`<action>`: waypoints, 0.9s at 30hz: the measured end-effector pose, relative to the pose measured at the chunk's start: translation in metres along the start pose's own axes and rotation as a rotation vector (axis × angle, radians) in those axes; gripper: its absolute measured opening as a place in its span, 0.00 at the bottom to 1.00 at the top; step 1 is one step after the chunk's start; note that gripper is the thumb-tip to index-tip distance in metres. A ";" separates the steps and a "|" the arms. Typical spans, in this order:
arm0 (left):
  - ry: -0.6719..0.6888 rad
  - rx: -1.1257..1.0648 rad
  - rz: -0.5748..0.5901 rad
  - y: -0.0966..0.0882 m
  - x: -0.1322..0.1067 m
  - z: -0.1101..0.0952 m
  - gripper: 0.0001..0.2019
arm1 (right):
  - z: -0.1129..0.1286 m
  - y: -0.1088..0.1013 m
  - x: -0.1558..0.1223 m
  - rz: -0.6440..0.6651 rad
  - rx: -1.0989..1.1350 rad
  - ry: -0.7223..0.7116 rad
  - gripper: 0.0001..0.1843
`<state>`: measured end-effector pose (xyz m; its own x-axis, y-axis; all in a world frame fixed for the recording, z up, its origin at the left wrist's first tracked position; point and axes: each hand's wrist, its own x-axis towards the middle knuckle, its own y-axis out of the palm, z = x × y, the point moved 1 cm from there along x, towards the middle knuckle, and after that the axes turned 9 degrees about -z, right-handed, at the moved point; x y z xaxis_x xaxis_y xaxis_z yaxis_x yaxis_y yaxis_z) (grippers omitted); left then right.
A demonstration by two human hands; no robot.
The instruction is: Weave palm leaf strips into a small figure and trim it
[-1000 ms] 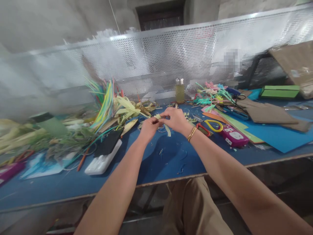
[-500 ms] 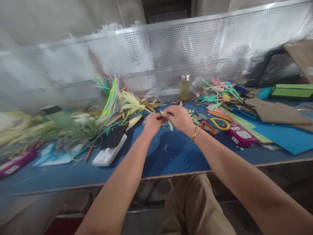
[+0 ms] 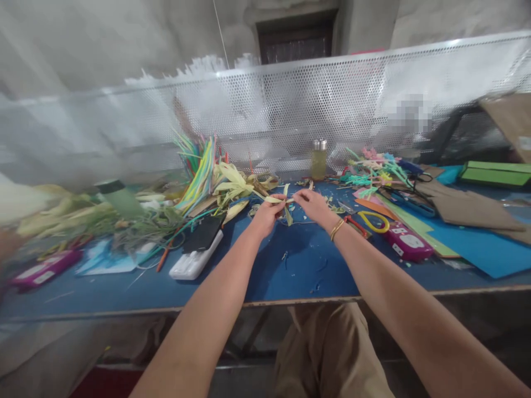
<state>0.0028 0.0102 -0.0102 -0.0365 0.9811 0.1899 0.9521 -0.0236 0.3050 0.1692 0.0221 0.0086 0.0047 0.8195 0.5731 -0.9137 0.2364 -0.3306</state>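
My left hand (image 3: 267, 216) is closed on a small bunch of pale yellow-green leafy strips (image 3: 287, 215) that look like dried husk. Their ends stick out above and below the fingers. Just to the right, my right hand (image 3: 312, 204) has its fingertips pinched together at the tip of the same piece; what exactly lies between them is too small to make out. Both hands are raised a little over the blue table (image 3: 286, 271). A larger bundle of pale husk-like leaves (image 3: 232, 185) lies behind my left hand.
At left stand coloured stems (image 3: 203, 179), a black phone (image 3: 203, 233) on a white case (image 3: 194, 262) and a green bottle (image 3: 120, 199). Yellow-handled scissors (image 3: 375, 222), a purple box (image 3: 409, 241) and coloured sheets (image 3: 477, 249) lie right. A glass bottle (image 3: 319, 160) stands by the perforated metal screen (image 3: 290, 105).
My hands have drawn slightly apart, so more of the leafy strips shows between them. The camera view has shifted, moving the scene lower in the picture.
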 end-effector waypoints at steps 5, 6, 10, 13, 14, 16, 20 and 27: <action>-0.038 -0.059 -0.015 0.000 0.007 0.006 0.16 | 0.002 0.013 -0.008 0.008 0.265 0.419 0.14; -0.030 -0.059 -0.034 -0.001 0.008 0.007 0.17 | 0.003 0.014 -0.010 0.040 0.295 0.486 0.16; 0.022 -0.046 -0.065 -0.002 0.012 0.010 0.18 | 0.004 0.020 -0.017 0.251 0.290 0.522 0.16; 0.015 -0.013 -0.012 -0.002 0.011 0.011 0.18 | 0.002 0.029 -0.020 0.304 0.268 0.347 0.10; 0.008 0.011 0.006 -0.002 0.011 0.012 0.19 | 0.001 0.031 -0.020 0.301 0.252 0.320 0.08; 0.008 0.065 0.030 -0.003 0.011 0.013 0.20 | 0.001 0.034 -0.019 0.300 0.211 0.313 0.04; 0.097 0.243 0.039 -0.005 0.012 0.010 0.18 | 0.004 0.029 -0.016 0.292 0.047 0.230 0.10; 0.267 0.461 -0.106 -0.004 0.010 0.004 0.12 | 0.008 0.027 -0.018 0.232 -0.191 -0.007 0.16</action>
<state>0.0004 0.0206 -0.0135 -0.1580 0.8894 0.4291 0.9713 0.2182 -0.0947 0.1412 0.0095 -0.0047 -0.1980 0.8598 0.4706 -0.7970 0.1382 -0.5880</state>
